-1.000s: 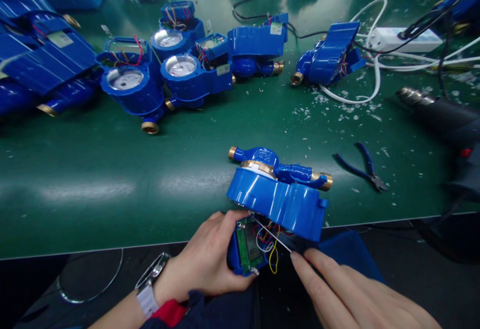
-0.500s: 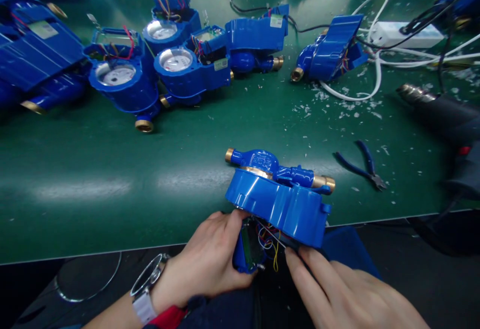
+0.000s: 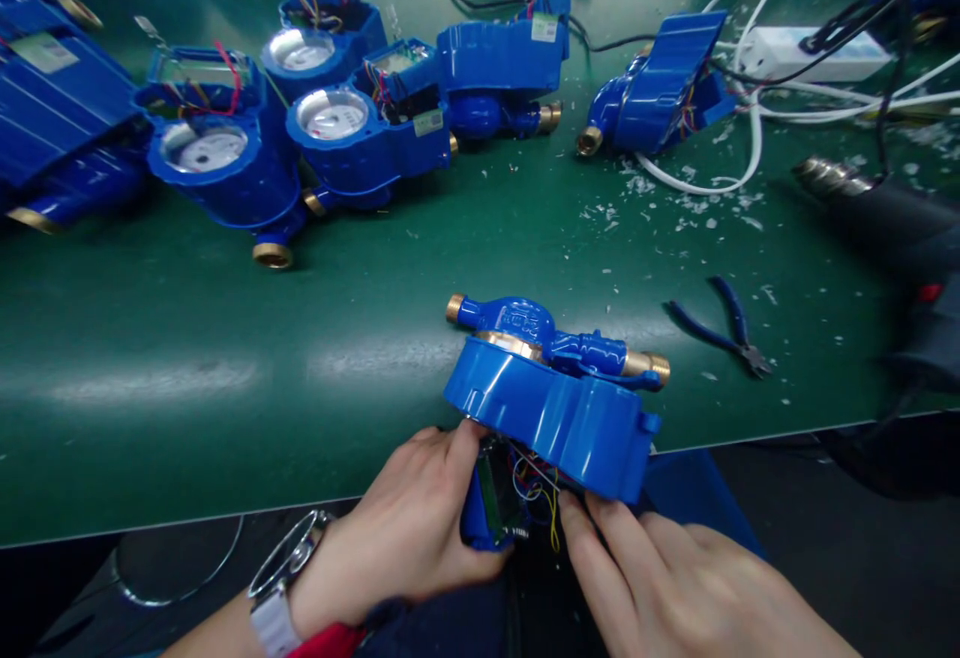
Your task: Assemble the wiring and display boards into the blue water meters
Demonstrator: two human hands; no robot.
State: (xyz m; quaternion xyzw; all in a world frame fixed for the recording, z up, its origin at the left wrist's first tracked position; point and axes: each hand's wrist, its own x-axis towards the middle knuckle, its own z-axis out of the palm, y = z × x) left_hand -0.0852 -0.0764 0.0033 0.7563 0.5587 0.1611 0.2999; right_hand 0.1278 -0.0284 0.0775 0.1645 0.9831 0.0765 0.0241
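A blue water meter point(image 3: 555, 408) with brass pipe ends lies tipped on its side at the table's front edge, its open face toward me. My left hand point(image 3: 420, 518) is closed around a small blue box point(image 3: 484, 508) with a green circuit board, its fingers against the meter's lower left rim. Yellow, white and red wires point(image 3: 541, 488) run between box and meter. My right hand point(image 3: 675, 568) grips the meter's lower right edge, fingertips by a thin pale wire or rod. Its thumb and the inside of the meter are hidden.
Several blue water meters point(image 3: 367, 153) stand along the back left. Another meter point(image 3: 660, 88) lies tilted near a white power strip point(image 3: 817, 53) and white cables. Blue-handled cutters point(image 3: 724, 333) and a dark heat gun point(image 3: 877, 228) lie right, among pale scraps.
The view has shifted slightly, so the back meters appear farther left and higher. Both hands keep their hold, and the right fingertips have moved slightly left.
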